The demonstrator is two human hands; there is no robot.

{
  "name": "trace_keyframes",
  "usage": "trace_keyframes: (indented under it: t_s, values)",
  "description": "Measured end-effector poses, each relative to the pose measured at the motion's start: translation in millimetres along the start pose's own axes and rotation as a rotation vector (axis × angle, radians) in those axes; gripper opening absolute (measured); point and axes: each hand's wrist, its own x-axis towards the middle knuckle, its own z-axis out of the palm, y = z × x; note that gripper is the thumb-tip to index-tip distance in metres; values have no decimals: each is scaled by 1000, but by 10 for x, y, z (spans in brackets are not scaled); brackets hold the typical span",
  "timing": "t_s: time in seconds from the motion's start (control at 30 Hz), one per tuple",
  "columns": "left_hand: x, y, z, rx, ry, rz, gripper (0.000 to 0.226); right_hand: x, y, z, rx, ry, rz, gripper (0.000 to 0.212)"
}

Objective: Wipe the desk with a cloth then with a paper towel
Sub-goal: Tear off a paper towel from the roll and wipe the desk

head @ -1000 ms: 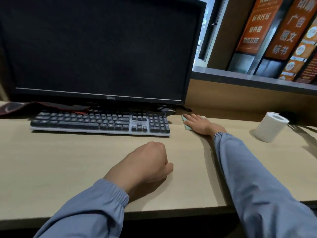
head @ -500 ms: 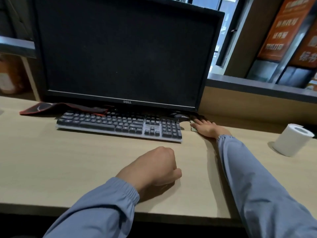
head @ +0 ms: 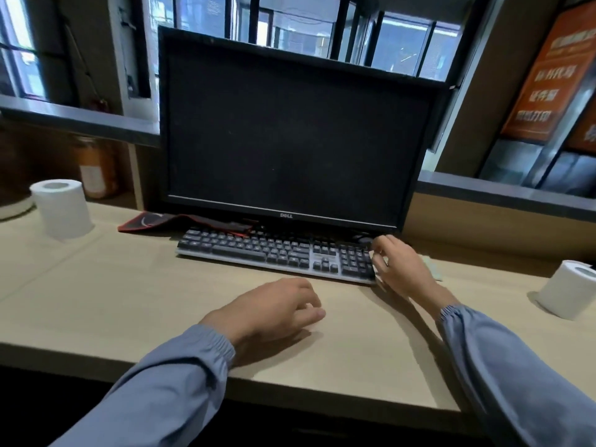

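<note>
From the head view, the left hand [head: 271, 309] rests on the pale wood worktop [head: 106, 295] near the front edge. Its fingers are loosely curled and hold nothing. The right hand [head: 401, 267] is farther back, at the right end of the keyboard [head: 274, 253], with its fingers spread and slightly bent and nothing gripped; whether they touch the keys cannot be told. The pale green cloth [head: 432, 268] lies flat on the worktop just right of that hand, partly hidden behind it. A dark monitor [head: 290, 140] stands behind the keyboard. One paper towel roll [head: 62, 208] stands upright far left, another [head: 564, 289] at the right.
</note>
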Motion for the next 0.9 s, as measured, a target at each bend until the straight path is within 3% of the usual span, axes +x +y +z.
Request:
trace_keyframes:
  t_s: [0.1,0.5,0.8,0.9]
  values:
    - [-258,-349,-171,31,90,-95,38,15,-499,4,39,-11,-122,4]
    - [-1445,-1699,-546,-22,407,-520,24,629,-2940,457,398,-119,-413,11]
    - [-2164,-2434,-720,-64,612,-707,20,1151,-4572,780,599,-283,-317,17]
    - [-2265,-2558,-677,-102,625,-715,20,1301,-4963,845,693,-350,-262,29]
